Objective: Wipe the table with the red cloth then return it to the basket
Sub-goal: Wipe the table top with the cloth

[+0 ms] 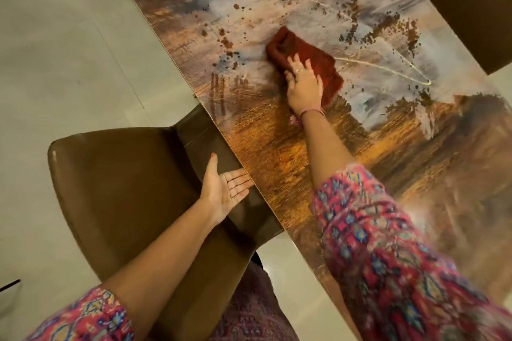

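Head view shows the right hand pressing flat, fingers spread, on the crumpled red cloth mid-tabletop, among brown crumbs. The left hand waits open, palm up, at the tabletop edge over a brown chair. The cloth looks soft, light and limp; pinching a bunched fold should lift it easily.

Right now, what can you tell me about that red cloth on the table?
The red cloth is a dark, rust-red piece of soft, fuzzy-looking fabric, bunched and folded rather than spread flat. It lies on the patterned table, near brown crumbs scattered to its left and beyond. The right hand presses on its near part, fingers spread over it. The left hand is well away from it, cupped palm-up at the table's edge.
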Demonstrator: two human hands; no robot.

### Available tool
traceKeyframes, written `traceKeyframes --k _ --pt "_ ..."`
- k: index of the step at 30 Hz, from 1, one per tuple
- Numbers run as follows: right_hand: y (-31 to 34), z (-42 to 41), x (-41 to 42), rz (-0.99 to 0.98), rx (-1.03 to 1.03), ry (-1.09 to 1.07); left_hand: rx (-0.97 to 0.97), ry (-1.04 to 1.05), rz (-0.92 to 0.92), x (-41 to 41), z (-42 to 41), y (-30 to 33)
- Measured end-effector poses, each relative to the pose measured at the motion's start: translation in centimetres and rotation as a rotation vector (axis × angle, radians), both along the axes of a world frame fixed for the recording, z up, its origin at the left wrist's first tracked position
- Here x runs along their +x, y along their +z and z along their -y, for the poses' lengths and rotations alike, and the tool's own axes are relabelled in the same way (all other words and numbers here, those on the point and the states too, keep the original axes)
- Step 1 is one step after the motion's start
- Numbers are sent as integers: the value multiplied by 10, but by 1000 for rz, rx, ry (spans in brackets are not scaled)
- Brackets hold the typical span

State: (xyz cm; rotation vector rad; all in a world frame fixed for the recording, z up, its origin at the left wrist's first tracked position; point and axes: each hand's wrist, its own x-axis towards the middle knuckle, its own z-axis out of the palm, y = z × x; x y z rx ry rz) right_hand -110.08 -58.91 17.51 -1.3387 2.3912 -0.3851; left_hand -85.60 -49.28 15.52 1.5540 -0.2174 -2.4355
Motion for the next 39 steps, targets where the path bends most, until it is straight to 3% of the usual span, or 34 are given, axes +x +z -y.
traceKeyframes --k 5,9,16,19,23,27,29,32,34,37,39 --pt "1 -153 89 4 -31 224 -313 -305 247 0 11 12" --pt "6 -247 111 -47 60 279 -664 -352 464 -1 18 20" --pt "-8 -192 34 -145 87 310 -1317 -430 431 -48 -10 37" --pt "-10 -158 -55 -134 45 120 -1471 -548 317 -73 -15 42" --pt "-5 -149 -172 -166 65 -304 -1621 -730 270 -103 -21 42" --pt "0 -136 -175 -108 25 -557 -1685 -818 276 -125 -25 36" --pt "-3 -132 -123 -154 3 -378 -1695 -815 259 -137 -27 35" --pt "-11 -148 -34 -204 -27 302 -1752 -803 295 -146 -30 33" --pt "-12 -155 -26 -152 8 564 -1778 -791 295 -147 -27 33" --pt "-11 -134 -68 -189 -47 620 -1790 -780 273 -151 -24 35" --pt "-10 -114 -110 -196 -25 473 -1787 -820 257 -162 -22 34"
